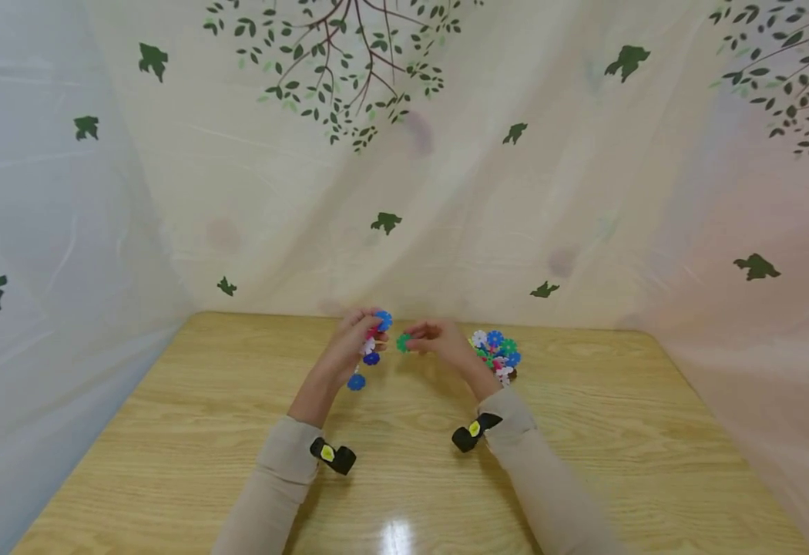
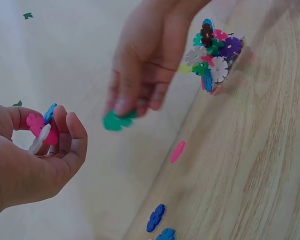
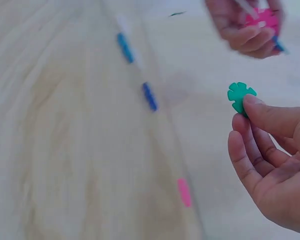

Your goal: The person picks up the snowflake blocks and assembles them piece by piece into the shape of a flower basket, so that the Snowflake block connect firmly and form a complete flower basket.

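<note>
My left hand [image 1: 340,351] holds a small joined cluster of notched plastic snowflake discs [image 2: 36,122], with pink, white and blue ones showing. Between the thumb and fingers of my right hand [image 1: 449,345] is a single green snowflake disc [image 3: 238,95], pinched by its edge. The two hands are raised at the far part of the table, a short gap apart, and the green disc faces the cluster. Below the left hand, a dark blue disc [image 1: 372,359] and a lighter blue disc [image 1: 356,382] lie on the tabletop.
To the right of the right hand sits a heap of mixed-colour snowflake discs [image 1: 495,339]. One loose pink disc [image 2: 177,151] lies near the far edge of the wooden table [image 1: 585,432]. A leaf-printed curtain [image 1: 474,231] hangs behind the table and along both sides.
</note>
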Available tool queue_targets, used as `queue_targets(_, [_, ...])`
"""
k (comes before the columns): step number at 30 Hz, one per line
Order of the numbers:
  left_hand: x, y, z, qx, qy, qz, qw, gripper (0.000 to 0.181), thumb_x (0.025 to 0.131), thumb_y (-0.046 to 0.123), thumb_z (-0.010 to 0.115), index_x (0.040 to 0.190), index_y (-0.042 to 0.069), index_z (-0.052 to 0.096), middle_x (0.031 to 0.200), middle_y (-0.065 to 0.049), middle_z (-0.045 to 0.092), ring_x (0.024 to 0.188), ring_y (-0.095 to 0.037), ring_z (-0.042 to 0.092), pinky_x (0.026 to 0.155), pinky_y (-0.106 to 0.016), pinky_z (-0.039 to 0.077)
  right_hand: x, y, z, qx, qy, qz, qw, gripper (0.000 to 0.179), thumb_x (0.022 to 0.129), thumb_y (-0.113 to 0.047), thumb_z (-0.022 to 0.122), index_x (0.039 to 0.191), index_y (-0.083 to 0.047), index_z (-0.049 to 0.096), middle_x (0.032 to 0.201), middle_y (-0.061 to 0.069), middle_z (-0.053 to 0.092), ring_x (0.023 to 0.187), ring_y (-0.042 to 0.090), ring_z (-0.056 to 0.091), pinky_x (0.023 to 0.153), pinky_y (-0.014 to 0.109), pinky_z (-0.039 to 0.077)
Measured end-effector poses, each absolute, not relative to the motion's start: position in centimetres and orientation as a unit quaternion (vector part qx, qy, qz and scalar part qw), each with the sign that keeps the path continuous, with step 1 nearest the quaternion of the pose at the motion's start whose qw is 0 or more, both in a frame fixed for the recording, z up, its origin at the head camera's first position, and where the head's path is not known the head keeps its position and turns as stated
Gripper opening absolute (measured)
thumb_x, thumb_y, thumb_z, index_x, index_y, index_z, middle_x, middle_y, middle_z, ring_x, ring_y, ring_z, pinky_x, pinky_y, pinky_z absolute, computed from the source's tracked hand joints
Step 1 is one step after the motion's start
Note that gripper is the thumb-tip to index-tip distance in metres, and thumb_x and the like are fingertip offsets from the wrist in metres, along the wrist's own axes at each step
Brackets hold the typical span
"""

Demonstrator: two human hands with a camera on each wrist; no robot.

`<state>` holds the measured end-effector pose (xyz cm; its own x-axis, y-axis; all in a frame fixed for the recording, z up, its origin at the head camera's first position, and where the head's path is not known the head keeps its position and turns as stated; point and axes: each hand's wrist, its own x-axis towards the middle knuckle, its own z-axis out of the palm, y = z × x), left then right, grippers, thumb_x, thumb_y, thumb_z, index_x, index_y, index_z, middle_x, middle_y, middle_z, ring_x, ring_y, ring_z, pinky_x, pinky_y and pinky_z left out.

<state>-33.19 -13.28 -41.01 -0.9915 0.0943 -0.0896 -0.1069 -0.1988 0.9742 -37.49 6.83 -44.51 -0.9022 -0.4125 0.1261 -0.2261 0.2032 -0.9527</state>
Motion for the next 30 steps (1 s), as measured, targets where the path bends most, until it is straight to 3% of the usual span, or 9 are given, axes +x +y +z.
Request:
queue_targets(4, [-32.9, -13.2, -41.1, 0.002, 0.628, 0.775, 0.07, 0.015, 0.106, 0.011, 0.044, 0.118, 0.004, 0.051, 0.09, -0.001, 0.056, 0.078, -0.01, 0.058, 0.073, -0.022, 0.056, -36.8, 6.8, -42.9, -0.194, 0.731, -0.653, 0.041, 0.024, 0.092, 0.001, 0.072, 0.113, 0.013, 0.067, 0.086, -0.007, 0.073, 0.076, 0.008, 0.067, 0.075, 0.029, 0.06])
queue_targets(7, [-32.7, -13.0, -41.2, 0.005, 0.63, 0.773, 0.072, 0.016, 0.107, 0.012, 0.044, 0.118, 0.003, 0.05, 0.089, -0.002, 0.056, 0.077, -0.01, 0.057, 0.074, -0.023, 0.056, -36.3, 6.7, -42.2, -0.194, 0.721, -0.665, 0.019, 0.023, 0.093, 0.0, 0.072, 0.112, 0.013, 0.067, 0.084, -0.009, 0.071, 0.075, 0.006, 0.067, 0.076, 0.03, 0.061])
queue_targets(12, [-32.6, -12.8, -41.1, 0.009, 0.631, 0.772, 0.075, 0.013, 0.107, 0.012, 0.045, 0.117, 0.004, 0.05, 0.085, 0.0, 0.055, 0.075, -0.01, 0.056, 0.072, -0.022, 0.056, -35.9, 6.1, -42.1, -0.193, 0.716, -0.671, -0.021, 0.018, 0.092, -0.001, 0.072, 0.107, 0.011, 0.07, 0.087, -0.003, 0.072, 0.076, 0.007, 0.068, 0.074, 0.031, 0.062])
queue_targets(23, [-32.4, -12.1, -41.5, 0.028, 0.629, 0.773, 0.072, 0.011, 0.106, 0.008, 0.048, 0.115, 0.002, 0.05, 0.085, 0.001, 0.056, 0.073, -0.008, 0.057, 0.072, -0.021, 0.057, -35.5, 5.3, -42.4, -0.184, 0.724, -0.658, -0.096, 0.01, 0.089, 0.001, 0.076, 0.096, 0.007, 0.074, 0.092, 0.019, 0.073, 0.073, 0.008, 0.067, 0.064, 0.02, 0.056])
queue_targets(30, [-32.1, -11.0, -41.5, 0.023, 0.616, 0.786, 0.042, 0.012, 0.106, 0.004, 0.047, 0.113, -0.004, 0.05, 0.086, 0.0, 0.055, 0.07, -0.007, 0.055, 0.067, -0.017, 0.054, -35.1, 4.5, -42.6, -0.176, 0.685, -0.688, -0.159, 0.007, 0.082, 0.013, 0.076, 0.086, 0.015, 0.072, 0.082, 0.014, 0.073, 0.067, 0.004, 0.066, 0.058, 0.017, 0.051])
